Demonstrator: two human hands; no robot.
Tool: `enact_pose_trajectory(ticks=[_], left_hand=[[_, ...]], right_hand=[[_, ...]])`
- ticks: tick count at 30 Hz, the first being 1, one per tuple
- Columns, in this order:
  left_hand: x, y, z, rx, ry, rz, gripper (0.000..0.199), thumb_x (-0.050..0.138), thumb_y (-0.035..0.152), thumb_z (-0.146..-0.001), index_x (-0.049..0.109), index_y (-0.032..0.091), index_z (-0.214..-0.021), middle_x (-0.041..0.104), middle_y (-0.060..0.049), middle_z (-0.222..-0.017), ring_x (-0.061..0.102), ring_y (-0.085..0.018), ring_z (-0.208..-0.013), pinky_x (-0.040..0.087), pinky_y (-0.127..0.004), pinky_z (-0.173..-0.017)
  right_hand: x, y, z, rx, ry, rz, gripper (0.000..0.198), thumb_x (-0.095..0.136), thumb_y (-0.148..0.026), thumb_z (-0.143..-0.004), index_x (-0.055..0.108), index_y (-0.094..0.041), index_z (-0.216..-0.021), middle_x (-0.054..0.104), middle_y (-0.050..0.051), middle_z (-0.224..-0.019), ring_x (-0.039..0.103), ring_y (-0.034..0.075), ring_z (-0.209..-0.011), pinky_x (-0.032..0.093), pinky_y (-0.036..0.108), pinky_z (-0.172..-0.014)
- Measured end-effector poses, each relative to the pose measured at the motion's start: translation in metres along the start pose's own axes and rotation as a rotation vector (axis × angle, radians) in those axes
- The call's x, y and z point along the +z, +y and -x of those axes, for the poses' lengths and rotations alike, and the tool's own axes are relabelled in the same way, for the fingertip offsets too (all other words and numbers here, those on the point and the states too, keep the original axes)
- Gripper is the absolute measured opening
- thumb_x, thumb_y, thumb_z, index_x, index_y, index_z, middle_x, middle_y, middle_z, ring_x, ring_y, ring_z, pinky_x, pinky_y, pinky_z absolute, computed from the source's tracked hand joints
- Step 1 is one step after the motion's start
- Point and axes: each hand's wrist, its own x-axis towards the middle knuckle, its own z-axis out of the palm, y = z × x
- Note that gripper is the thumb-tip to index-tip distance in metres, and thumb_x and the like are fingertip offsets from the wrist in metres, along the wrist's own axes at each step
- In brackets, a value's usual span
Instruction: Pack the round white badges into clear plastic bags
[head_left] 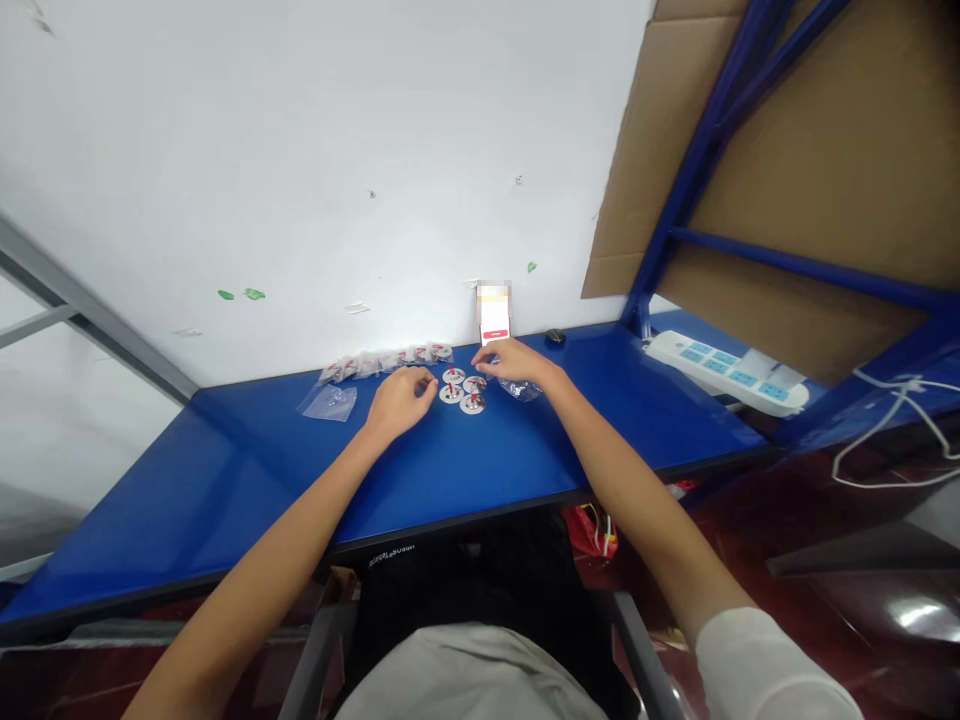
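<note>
Several shiny round metal discs with small red parts on top lie grouped on the blue table. Just left of them is my left hand, its fingers loosely bent and the thumb a little apart, with no object visible in it. My right hand reaches over the right side of the group. Its fingers curve down with the tips apart near the rear discs, and nothing held can be seen. Beneath that hand lies a crumpled clear plastic bag, partly covered by the wrist.
A row of bagged discs runs along the wall, with a flat clear bag before it. A lit phone leans on the wall. A black mouse and a white power strip are to the right, beside a blue metal frame.
</note>
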Motion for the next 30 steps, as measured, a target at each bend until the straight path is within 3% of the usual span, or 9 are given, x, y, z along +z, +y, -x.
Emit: enact_pose_trajectory(ticks=[5, 11, 14, 17, 30], left_hand=[[-0.001, -0.024, -0.007, -0.001, -0.117, 0.187, 0.025, 0.058, 0.035, -0.098, 0.079, 0.022, -0.102, 0.080, -0.004, -0.099, 0.071, -0.022, -0.086, 0.054, -0.035, -0.084], [0.016, -0.025, -0.005, 0.071, -0.112, 0.163, 0.034, 0.072, 0.046, -0.092, 0.076, 0.022, -0.116, 0.074, -0.008, -0.113, 0.067, -0.026, -0.100, 0.054, -0.040, -0.093], [0.021, -0.023, -0.005, 0.078, -0.102, 0.082, 0.057, 0.074, 0.059, -0.090, 0.069, 0.022, -0.134, 0.069, -0.011, -0.130, 0.060, -0.033, -0.121, 0.048, -0.048, -0.107], [0.024, -0.019, -0.006, 0.075, -0.141, -0.002, 0.071, 0.071, 0.070, -0.090, 0.062, 0.027, -0.146, 0.063, -0.011, -0.144, 0.051, -0.037, -0.133, 0.042, -0.054, -0.111], [0.031, -0.013, -0.009, 0.066, -0.221, -0.028, 0.083, 0.065, 0.081, -0.087, 0.059, 0.030, -0.152, 0.058, -0.010, -0.152, 0.045, -0.041, -0.133, 0.037, -0.054, -0.106]], right_hand=[[-0.006, 0.003, 0.003, 0.035, -0.107, -0.041, 0.040, 0.088, -0.042, -0.083, 0.083, -0.023, -0.117, 0.082, 0.007, -0.117, 0.076, 0.024, -0.106, 0.056, 0.030, -0.092], [0.001, 0.002, 0.001, 0.000, -0.233, -0.049, 0.045, 0.094, -0.040, -0.074, 0.084, -0.024, -0.115, 0.081, 0.005, -0.116, 0.075, 0.025, -0.106, 0.055, 0.029, -0.091], [0.004, -0.002, 0.000, -0.009, -0.233, -0.039, 0.044, 0.093, -0.038, -0.075, 0.083, -0.024, -0.115, 0.081, 0.005, -0.116, 0.075, 0.025, -0.105, 0.055, 0.031, -0.093], [0.003, -0.006, 0.001, -0.004, -0.226, -0.038, 0.041, 0.092, -0.038, -0.075, 0.084, -0.024, -0.113, 0.081, 0.006, -0.115, 0.074, 0.027, -0.108, 0.055, 0.033, -0.095], [0.004, -0.005, -0.002, -0.034, -0.270, 0.004, 0.051, 0.095, -0.042, -0.070, 0.084, -0.027, -0.117, 0.079, 0.007, -0.117, 0.072, 0.029, -0.106, 0.056, 0.036, -0.093]])
